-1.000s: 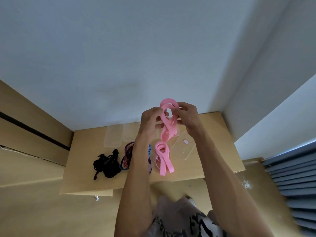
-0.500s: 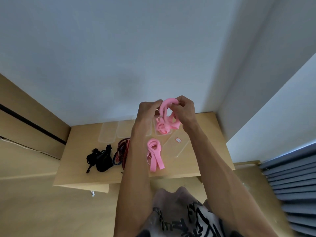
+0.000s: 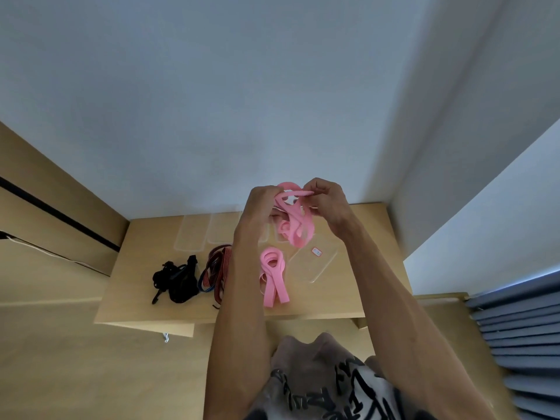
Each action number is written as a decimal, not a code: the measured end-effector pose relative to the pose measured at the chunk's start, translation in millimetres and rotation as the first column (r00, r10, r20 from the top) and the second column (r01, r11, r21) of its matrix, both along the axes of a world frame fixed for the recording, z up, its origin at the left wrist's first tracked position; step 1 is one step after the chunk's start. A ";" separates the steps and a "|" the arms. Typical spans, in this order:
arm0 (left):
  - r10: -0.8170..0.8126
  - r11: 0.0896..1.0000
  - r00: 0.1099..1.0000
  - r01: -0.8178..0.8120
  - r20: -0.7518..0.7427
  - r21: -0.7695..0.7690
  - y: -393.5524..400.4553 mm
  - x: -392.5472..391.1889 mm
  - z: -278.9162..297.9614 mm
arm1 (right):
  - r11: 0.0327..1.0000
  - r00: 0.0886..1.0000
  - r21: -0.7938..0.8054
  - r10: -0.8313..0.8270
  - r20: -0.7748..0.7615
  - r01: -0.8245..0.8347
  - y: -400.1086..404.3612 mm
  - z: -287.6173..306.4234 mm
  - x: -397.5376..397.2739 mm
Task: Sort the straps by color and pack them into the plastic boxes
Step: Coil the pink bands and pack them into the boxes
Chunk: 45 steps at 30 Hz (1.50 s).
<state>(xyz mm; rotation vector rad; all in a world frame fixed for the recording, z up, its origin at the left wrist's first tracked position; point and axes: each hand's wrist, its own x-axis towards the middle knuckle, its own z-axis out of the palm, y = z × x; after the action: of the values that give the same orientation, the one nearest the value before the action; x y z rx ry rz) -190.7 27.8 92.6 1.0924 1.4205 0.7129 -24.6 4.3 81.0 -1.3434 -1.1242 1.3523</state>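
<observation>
Both hands are up in the air, above the tabletop (image 3: 145,286). The left hand (image 3: 260,204) and the right hand (image 3: 325,201) are close together, and both grip a long pink strap (image 3: 295,225). The strap hangs in loops between them. I think the person is folding it into a small bundle. A second pink strap (image 3: 274,275) lies on the tabletop at six o'clock from the hands. A clear box (image 3: 321,268) lies just beside it, at three o'clock. Next, the bundle should go down into that box, I think. Black straps (image 3: 175,280) and striped straps (image 3: 216,268) wait at nine o'clock.
</observation>
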 end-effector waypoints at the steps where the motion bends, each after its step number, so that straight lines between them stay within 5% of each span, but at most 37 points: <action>1: 0.014 1.000 1.000 -0.014 -0.014 0.002 2.6 -0.2 -1.4 | 1.000 1.000 -0.006 0.023 0.015 -0.023 1.1 -1.4 0.0; 6: 0.152 0.983 0.987 -0.145 -0.053 0.116 13.5 -4.2 -11.8 | 0.987 0.981 -0.034 0.163 0.109 -0.160 6.7 -2.1 -0.3; 15: 0.198 0.921 0.942 -0.083 -0.273 0.381 17.6 -12.1 -9.1 | 0.952 0.910 -0.026 0.299 0.286 -0.304 16.6 4.3 -14.9; 20: 0.054 0.917 0.980 0.027 -0.192 0.399 17.0 -18.8 -11.6 | 0.957 0.964 -0.123 0.266 0.007 -0.263 17.4 5.3 -15.1; 23: 0.128 0.902 0.986 -0.069 -0.111 0.427 16.6 -19.4 -14.8 | 0.963 0.962 -0.099 0.259 0.090 -0.250 19.8 0.1 -17.3; 28: 0.244 0.880 0.966 -0.259 0.089 0.397 20.0 -18.8 -17.1 | 0.964 0.958 -0.127 0.252 0.138 -0.236 17.1 -10.7 -28.4; 34: 0.259 0.884 0.952 -0.302 0.164 0.356 18.0 -13.3 -27.7 | 0.982 0.997 -0.176 0.071 0.003 -0.069 9.9 -31.3 -43.9; 41: 0.148 0.989 0.983 -0.147 0.109 -0.012 2.9 -14.6 -53.5 | 0.945 0.924 -0.280 -0.252 -0.289 0.170 13.0 -30.6 -39.9; 45: 0.093 0.994 0.996 -0.094 0.018 0.057 5.0 -8.1 -60.6 | 0.947 0.909 -0.262 -0.265 -0.322 0.184 11.2 -29.4 -42.9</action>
<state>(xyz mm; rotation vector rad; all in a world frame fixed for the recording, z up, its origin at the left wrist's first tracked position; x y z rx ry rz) -198.8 32.9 32.0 1.0680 1.4531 0.8319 -67.5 15.5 51.7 -1.2772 -0.5652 1.5060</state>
